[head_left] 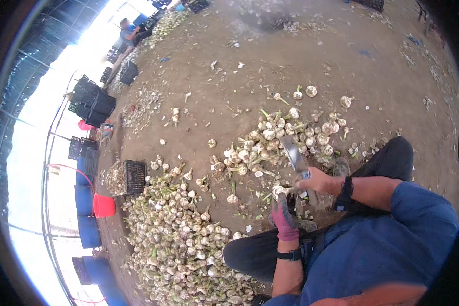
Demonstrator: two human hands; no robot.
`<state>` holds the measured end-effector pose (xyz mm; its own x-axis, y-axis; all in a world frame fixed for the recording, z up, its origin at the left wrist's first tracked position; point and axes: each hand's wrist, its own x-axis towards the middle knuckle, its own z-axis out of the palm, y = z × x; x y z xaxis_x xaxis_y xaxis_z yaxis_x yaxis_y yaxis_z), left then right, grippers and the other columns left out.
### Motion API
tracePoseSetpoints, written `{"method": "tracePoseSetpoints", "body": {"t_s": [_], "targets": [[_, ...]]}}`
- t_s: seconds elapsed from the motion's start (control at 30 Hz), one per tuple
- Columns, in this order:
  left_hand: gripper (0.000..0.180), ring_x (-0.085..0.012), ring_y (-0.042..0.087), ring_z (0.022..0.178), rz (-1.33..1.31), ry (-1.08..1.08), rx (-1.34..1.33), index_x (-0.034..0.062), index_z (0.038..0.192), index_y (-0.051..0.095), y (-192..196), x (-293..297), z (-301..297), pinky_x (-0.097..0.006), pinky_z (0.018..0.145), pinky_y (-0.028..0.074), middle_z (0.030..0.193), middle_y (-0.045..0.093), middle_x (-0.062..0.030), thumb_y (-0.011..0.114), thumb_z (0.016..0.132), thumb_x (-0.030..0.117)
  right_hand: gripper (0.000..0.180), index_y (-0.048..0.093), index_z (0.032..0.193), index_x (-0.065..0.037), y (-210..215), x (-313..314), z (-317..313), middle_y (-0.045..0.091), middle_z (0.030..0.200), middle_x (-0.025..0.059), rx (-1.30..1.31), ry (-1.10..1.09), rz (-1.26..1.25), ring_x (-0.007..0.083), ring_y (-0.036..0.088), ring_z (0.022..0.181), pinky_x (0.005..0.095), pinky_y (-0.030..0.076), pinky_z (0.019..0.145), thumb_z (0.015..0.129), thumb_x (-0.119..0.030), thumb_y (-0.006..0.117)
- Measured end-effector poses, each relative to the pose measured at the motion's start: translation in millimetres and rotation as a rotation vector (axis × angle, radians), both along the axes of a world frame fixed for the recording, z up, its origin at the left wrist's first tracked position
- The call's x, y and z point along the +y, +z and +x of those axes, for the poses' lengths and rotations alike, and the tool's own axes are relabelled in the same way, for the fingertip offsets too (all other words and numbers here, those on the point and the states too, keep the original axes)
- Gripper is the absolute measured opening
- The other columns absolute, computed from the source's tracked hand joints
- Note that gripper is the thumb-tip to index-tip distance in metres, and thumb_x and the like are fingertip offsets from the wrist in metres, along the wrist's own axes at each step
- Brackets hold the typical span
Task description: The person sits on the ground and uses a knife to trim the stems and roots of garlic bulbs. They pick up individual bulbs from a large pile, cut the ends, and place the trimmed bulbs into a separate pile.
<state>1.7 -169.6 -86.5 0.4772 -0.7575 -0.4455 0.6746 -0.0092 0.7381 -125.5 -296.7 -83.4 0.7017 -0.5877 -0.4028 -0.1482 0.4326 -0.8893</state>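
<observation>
Our gloved left hand [284,218] pinches a garlic [279,192]; our right hand [317,179] grips the knife [295,156]. The blade is near the fingers, so we risk a cut.

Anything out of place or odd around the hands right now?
Nothing stands out. The gloved left hand holds a white garlic bulb; the bare right hand holds a broad metal blade above it. Trimmed bulbs and stalk scraps litter the dirt floor.

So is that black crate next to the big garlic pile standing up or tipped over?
Tipped over. The black crate lies on its side by the garlic pile, its open mouth facing left with garlic inside.
</observation>
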Motion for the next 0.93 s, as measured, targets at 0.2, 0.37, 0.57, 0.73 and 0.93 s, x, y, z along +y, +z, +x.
{"method": "tracePoseSetpoints", "body": {"t_s": [0.2, 0.37, 0.57, 0.73, 0.93], "targets": [[0.028, -0.0172, 0.061, 0.088, -0.071, -0.039, -0.572, -0.0015, 0.112, 0.055, 24.9, 35.0, -9.2, -0.030, 0.078, 0.050, 0.099, 0.062, -0.0096, 0.056, 0.091, 0.017, 0.031, 0.060, 0.093, -0.001, 12.7, 41.7, -20.4, 0.064, 0.081, 0.0085, 0.155, 0.045, -0.470, 0.0135, 0.058, 0.077, 0.0323, 0.047, 0.073, 0.082, -0.028, 0.071], [0.036, -0.0170, 0.061, 0.085, -0.046, -0.120, -0.466, -0.0005, 0.115, 0.053, 40.4, 59.3, -16.4, -0.031, 0.076, 0.050, 0.101, 0.062, -0.0085, 0.065, 0.083, 0.011, 0.033, 0.058, 0.088, -0.003, 75.0, 53.4, -44.0, 0.058, 0.075, 0.0190, 0.235, 0.258, -0.865, 0.0347, 0.058, 0.070, 0.0415, 0.045, 0.062, 0.081, -0.035, 0.066], [0.040, -0.0199, 0.065, 0.080, -0.031, -0.237, -1.250, 0.0022, 0.110, 0.057, -15.5, 82.6, -5.6, -0.033, 0.072, 0.053, 0.095, 0.067, -0.0100, 0.074, 0.078, 0.019, 0.031, 0.062, 0.090, -0.008, 108.6, 74.9, -47.9, 0.062, 0.082, 0.0169, 0.203, 0.435, -1.131, 0.0379, 0.061, 0.081, 0.0469, 0.048, 0.068, 0.079, -0.036, 0.065], [0.047, -0.0228, 0.068, 0.081, 0.009, -0.295, -1.246, 0.0034, 0.108, 0.059, 18.4, 80.0, -16.6, -0.033, 0.071, 0.055, 0.090, 0.070, -0.0112, 0.080, 0.072, 0.024, 0.029, 0.057, 0.086, -0.007, 104.2, 80.0, -56.8, 0.058, 0.078, 0.0139, 0.294, 0.469, -1.221, 0.0378, 0.059, 0.075, 0.0476, 0.047, 0.064, 0.071, -0.028, 0.068], [0.052, -0.0237, 0.069, 0.083, -0.068, -0.405, -1.002, 0.0026, 0.113, 0.056, 27.5, 83.1, -11.5, -0.034, 0.071, 0.055, 0.092, 0.070, -0.0117, 0.080, 0.072, 0.025, 0.032, 0.058, 0.089, -0.006, 94.1, 82.3, -60.5, 0.060, 0.082, 0.0159, 0.354, 0.535, -1.190, 0.0372, 0.061, 0.081, 0.0472, 0.049, 0.069, 0.071, -0.030, 0.069]]}}
